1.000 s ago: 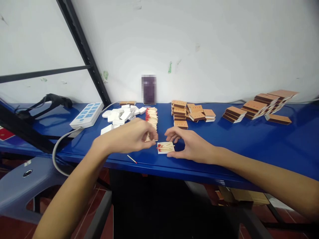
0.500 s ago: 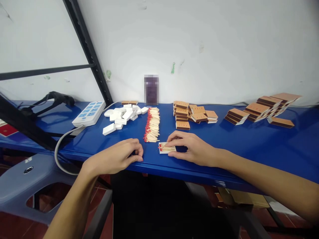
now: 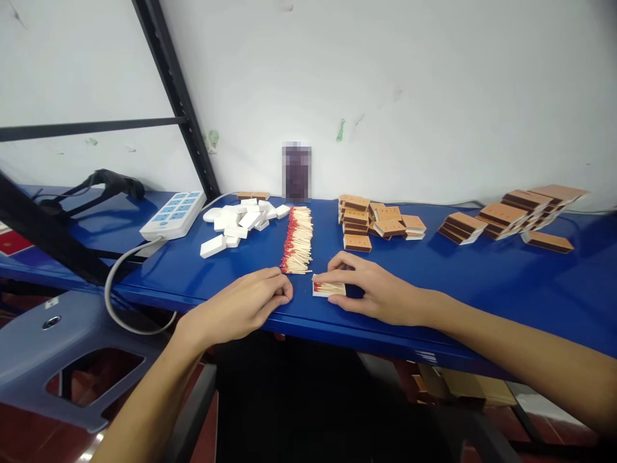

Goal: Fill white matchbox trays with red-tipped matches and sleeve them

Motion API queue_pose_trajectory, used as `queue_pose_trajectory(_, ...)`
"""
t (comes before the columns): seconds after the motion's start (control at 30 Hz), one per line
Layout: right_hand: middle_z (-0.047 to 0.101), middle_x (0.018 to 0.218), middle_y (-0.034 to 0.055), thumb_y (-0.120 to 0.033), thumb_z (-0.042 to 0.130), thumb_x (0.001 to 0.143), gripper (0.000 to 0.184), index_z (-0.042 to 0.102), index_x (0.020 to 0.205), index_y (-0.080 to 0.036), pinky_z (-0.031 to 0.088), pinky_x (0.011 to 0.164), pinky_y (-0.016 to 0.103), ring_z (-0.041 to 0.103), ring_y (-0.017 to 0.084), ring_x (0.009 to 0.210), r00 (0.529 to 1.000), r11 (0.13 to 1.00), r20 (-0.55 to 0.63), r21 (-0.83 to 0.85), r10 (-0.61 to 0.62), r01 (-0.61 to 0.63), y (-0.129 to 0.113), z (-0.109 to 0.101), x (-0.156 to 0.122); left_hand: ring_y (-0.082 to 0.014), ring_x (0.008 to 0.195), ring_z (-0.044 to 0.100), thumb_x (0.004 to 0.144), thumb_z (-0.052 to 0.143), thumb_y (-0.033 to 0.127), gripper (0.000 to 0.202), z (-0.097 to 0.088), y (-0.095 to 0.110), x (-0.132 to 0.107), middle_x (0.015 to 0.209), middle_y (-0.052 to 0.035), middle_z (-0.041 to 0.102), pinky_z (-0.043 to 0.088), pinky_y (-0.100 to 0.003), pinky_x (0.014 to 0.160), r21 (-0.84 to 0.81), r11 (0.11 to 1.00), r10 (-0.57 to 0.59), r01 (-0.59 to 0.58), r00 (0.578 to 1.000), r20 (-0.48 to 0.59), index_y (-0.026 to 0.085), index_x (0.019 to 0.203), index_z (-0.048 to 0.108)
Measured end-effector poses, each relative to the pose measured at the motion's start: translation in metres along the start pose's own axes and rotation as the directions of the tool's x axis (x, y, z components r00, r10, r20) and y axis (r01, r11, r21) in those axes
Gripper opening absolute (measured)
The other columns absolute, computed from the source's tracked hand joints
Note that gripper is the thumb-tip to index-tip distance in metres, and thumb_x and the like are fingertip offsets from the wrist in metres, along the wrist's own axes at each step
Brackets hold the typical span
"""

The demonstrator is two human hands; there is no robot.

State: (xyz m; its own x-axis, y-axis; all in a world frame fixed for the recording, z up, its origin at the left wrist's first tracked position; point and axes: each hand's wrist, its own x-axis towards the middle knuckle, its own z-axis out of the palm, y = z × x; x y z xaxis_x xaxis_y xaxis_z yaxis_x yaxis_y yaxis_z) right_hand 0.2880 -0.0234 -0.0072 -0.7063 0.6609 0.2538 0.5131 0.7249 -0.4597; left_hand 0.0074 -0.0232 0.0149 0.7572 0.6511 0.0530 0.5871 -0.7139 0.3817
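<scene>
My right hand point(image 3: 373, 289) rests on the blue table point(image 3: 482, 283) near its front edge. Its thumb and fingers hold a small white matchbox tray point(image 3: 328, 289) with red-tipped matches lying in it. My left hand point(image 3: 245, 305) lies just left of the tray, knuckles up, fingers curled together with the tips pressed to the table; what they pinch is hidden. Right behind both hands runs a long row of loose matches point(image 3: 297, 239), red heads to the left.
A heap of empty white trays point(image 3: 241, 222) lies at the back left beside a white power strip point(image 3: 172, 214) with its cable. Brown matchbox sleeves point(image 3: 373, 222) are stacked behind the right hand, with more stacks point(image 3: 511, 209) far right. A grey plastic chair point(image 3: 58, 360) stands lower left.
My left hand came back from the match row to the table's front, over a stray match that no longer shows. My right hand closed onto the tray.
</scene>
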Motion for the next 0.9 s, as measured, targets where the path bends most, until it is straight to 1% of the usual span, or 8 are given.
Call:
queue_pose_trajectory(0.17,0.062,0.109,0.0068,-0.034,0.064,0.091,0.033,0.061,0.122,-0.023,0.052,0.085,0.035,0.061,0.021,0.096,0.995,1.000,-0.100,0.002,-0.029,0.029,0.001,0.004,0.003,-0.0164,0.084,0.054,0.099,0.039,0.015,0.016,0.004,0.001,0.001,0.092,-0.0014,0.058,0.042,-0.030,0.076,-0.022,0.999,0.021,-0.023,0.998,-0.057,0.020,0.091,0.052)
queue_pose_trajectory(0.27,0.067,0.103,0.0065,-0.031,0.070,0.087,0.020,0.066,0.103,-0.019,0.053,0.080,0.033,0.064,0.019,0.090,0.985,0.998,-0.163,-0.008,-0.062,0.062,0.001,0.005,0.005,-0.0146,0.083,0.055,0.100,0.041,0.017,0.015,0.008,0.002,0.007,0.091,-0.0006,0.061,0.043,-0.028,0.076,-0.126,0.990,0.037,-0.061,0.982,-0.188,0.020,0.095,0.055)
queue_pose_trajectory(0.33,0.068,0.104,0.0071,-0.032,0.069,0.088,0.015,0.069,0.096,-0.019,0.054,0.079,0.032,0.065,0.018,0.088,0.980,0.995,-0.172,-0.013,-0.098,0.097,0.001,0.005,0.005,-0.0135,0.082,0.058,0.101,0.042,0.019,0.017,0.013,0.004,0.013,0.092,-0.0010,0.063,0.045,-0.027,0.076,-0.236,0.967,0.022,-0.100,0.950,-0.311,0.020,0.098,0.059)
queue_pose_trajectory(0.43,0.068,0.106,0.0080,-0.033,0.066,0.091,0.017,0.073,0.099,-0.020,0.055,0.078,0.032,0.066,0.018,0.088,0.980,0.992,-0.156,-0.016,-0.124,0.123,0.001,0.004,0.005,-0.0123,0.076,0.060,0.100,0.048,0.024,0.015,0.022,0.009,0.019,0.090,-0.0023,0.064,0.048,-0.026,0.070,-0.437,0.885,-0.051,-0.159,0.901,-0.430,0.019,0.099,0.063)
queue_pose_trajectory(0.6,0.068,0.105,0.0080,-0.034,0.067,0.090,0.024,0.070,0.110,-0.021,0.055,0.079,0.033,0.066,0.019,0.091,0.986,0.995,-0.133,-0.005,-0.102,0.102,-0.002,0.003,0.006,-0.0142,0.078,0.065,0.092,0.062,0.025,0.011,0.029,0.016,0.025,0.087,-0.0040,0.067,0.053,-0.026,0.071,-0.589,0.786,-0.109,-0.189,0.895,-0.433,0.016,0.087,0.064)
queue_pose_trajectory(0.67,0.069,0.102,0.0068,-0.034,0.070,0.087,0.026,0.067,0.109,-0.020,0.054,0.078,0.033,0.066,0.020,0.089,0.985,0.998,-0.155,-0.003,-0.069,0.070,-0.003,0.004,0.006,-0.0150,0.080,0.068,0.091,0.063,0.023,0.011,0.030,0.016,0.026,0.087,-0.0044,0.070,0.054,-0.026,0.073,-0.592,0.783,-0.118,-0.192,0.888,-0.444,0.016,0.082,0.064)
queue_pose_trajectory(0.73,0.070,0.098,0.0050,-0.032,0.073,0.083,0.028,0.063,0.106,-0.020,0.053,0.076,0.032,0.066,0.019,0.086,0.985,1.000,-0.173,-0.002,-0.021,0.021,-0.003,0.005,0.006,-0.0157,0.081,0.069,0.089,0.065,0.022,0.010,0.030,0.016,0.027,0.088,-0.0040,0.073,0.055,-0.027,0.075,-0.540,0.824,-0.121,-0.173,0.877,-0.466,0.016,0.081,0.066)
queue_pose_trajectory(0.9,0.068,0.100,0.0037,-0.031,0.073,0.083,0.031,0.058,0.107,-0.020,0.052,0.076,0.030,0.064,0.017,0.086,0.985,1.000,-0.170,0.002,-0.001,0.002,-0.003,0.006,0.005,-0.0171,0.087,0.068,0.088,0.067,0.020,0.009,0.033,0.017,0.030,0.093,-0.0017,0.076,0.054,-0.030,0.082,-0.267,0.957,-0.029,-0.114,0.878,-0.477,0.021,0.094,0.073)
